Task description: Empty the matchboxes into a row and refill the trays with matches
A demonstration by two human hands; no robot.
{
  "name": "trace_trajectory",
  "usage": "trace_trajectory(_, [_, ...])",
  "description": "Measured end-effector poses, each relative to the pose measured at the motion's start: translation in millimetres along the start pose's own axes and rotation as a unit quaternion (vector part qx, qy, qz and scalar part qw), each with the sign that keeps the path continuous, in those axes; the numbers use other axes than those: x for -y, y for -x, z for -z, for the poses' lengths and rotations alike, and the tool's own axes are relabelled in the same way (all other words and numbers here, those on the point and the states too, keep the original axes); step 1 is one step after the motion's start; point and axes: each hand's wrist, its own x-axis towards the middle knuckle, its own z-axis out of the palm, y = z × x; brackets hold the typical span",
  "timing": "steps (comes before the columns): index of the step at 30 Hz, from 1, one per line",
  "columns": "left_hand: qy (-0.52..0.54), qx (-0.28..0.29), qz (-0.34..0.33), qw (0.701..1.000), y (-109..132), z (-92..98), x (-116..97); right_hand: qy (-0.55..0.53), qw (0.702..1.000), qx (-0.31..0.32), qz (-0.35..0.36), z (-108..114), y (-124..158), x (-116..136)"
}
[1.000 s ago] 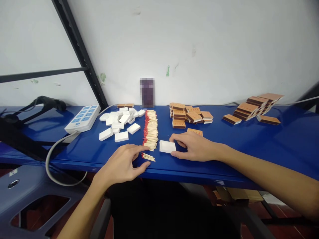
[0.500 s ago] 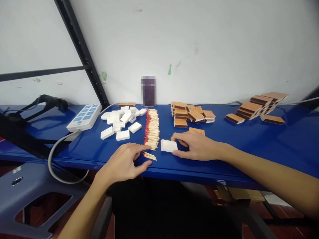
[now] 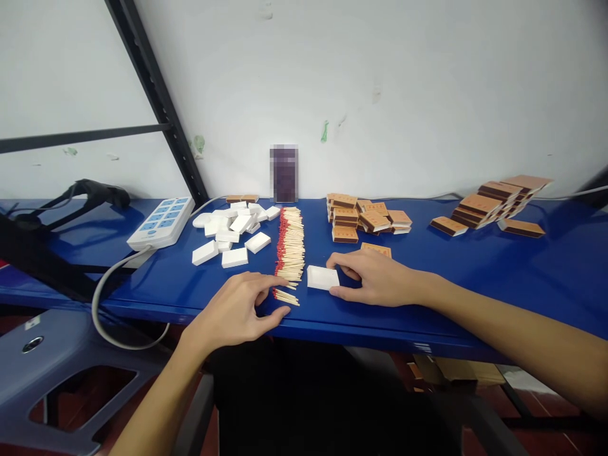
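Note:
A long row of red-tipped matches lies on the blue table. A small group of matches sits apart at its near end. My left hand is open there, index fingertip touching matches at the row's near end, thumb on the near side of the small group. To the right of the row, a white matchbox tray lies on the table, its right end gripped between the thumb and fingers of my right hand. Beyond that hand lies an orange-brown matchbox sleeve, partly covered by it.
White matchbox trays are heaped left of the matches. Orange-brown matchboxes are piled behind my right hand, with a larger stack farther right. A power strip with a hanging cable stands at left, near a black metal frame.

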Motion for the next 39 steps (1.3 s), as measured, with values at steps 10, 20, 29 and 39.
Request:
trace_trajectory(10, [-0.005,-0.008,0.005,1.000,0.1,0.6,-2.1,0.000,1.000,0.002,-0.001,-0.2,-0.3,0.4])
trace_trajectory(20, [-0.015,-0.012,0.020,1.000,-0.4,0.5,-3.0,0.000,1.000,0.005,-0.003,0.4,0.0,-0.1])
trace_trajectory(29, [-0.005,-0.012,-0.008,1.000,0.2,1.3,-2.6,-0.001,1.000,0.002,0.002,0.0,0.5,-0.3])
trace_trajectory(39, [-0.033,-0.022,0.021,0.999,-1.8,1.3,-3.4,-0.001,1.000,0.005,-0.001,0.2,0.3,-0.5])
